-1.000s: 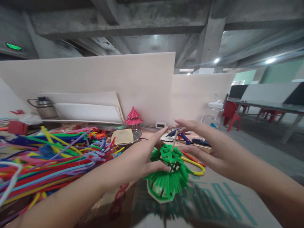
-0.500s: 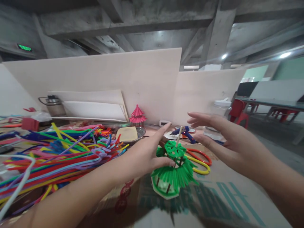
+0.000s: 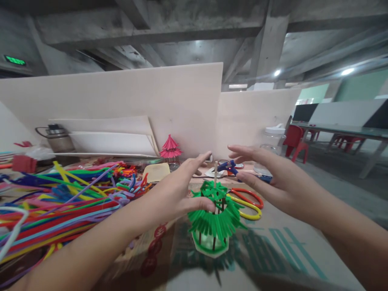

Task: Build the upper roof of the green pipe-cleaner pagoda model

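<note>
A small green pagoda model (image 3: 214, 218) made of pipe cleaners stands on a pale base on the table, with a wooden stick rising from its top. My left hand (image 3: 178, 192) rests against its left side, thumb touching the upper green roof, fingers stretched out. On the model's right my right hand (image 3: 269, 182) hovers with fingers spread, apart from it and holding nothing.
A big heap of coloured pipe cleaners (image 3: 66, 194) covers the left of the table. Red and yellow scissors (image 3: 247, 200) lie just behind the model. Further back are a pink pagoda model (image 3: 170, 147), a blue glue gun (image 3: 228, 166), a clear jar (image 3: 269, 147) and wooden partition boards (image 3: 145, 105).
The green model has been set more upright. My left thumb stays on its roof; my right hand has shifted a little closer over it.
</note>
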Available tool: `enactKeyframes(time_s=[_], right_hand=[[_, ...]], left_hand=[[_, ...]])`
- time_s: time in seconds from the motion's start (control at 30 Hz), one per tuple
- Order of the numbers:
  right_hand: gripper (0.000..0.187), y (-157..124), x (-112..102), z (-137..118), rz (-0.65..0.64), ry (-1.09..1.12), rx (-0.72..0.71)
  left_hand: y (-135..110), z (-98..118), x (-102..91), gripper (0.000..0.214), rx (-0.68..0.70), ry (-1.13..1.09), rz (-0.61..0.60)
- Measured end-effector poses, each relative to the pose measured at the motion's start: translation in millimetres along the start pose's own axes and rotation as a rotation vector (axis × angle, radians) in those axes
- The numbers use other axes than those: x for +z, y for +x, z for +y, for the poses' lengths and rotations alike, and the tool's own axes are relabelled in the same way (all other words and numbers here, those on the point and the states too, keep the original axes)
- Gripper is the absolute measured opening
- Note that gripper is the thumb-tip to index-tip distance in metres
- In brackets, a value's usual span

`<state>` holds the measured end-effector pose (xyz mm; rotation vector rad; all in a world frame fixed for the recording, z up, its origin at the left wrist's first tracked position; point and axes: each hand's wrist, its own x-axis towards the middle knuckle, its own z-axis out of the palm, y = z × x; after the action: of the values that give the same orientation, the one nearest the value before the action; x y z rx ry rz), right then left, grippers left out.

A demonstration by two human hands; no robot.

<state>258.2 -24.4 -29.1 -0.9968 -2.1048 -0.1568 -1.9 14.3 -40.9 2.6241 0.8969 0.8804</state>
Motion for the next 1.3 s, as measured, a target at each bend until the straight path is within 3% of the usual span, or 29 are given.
enactKeyframes(time_s=[0.2, 0.5, 1.03, 1.3], right_hand=[[0.041, 0.8, 1.1, 1.4, -0.013, -0.003, -0.01], [0.039, 1.2, 1.4, -1.2, -0.019, 0.01, -0.015], [0.051, -1.2, 3.0, 3.2, -0.039, 0.003, 0.015], [0.066, -3.5, 15.1, -2.7, -0.123, 0.088, 0.033]], left_hand=[[1.5, 3.6, 0.4, 0.092, 0.068, 0.115, 0.016], [2.8, 3.7, -1.4, 0.085, 0.105, 0.091, 0.002], [0.2, 2.9, -1.6, 0.103, 0.101, 0.054, 0.062], [-3.8, 6.2, -8.8, 0.103, -0.055, 0.004, -0.155]])
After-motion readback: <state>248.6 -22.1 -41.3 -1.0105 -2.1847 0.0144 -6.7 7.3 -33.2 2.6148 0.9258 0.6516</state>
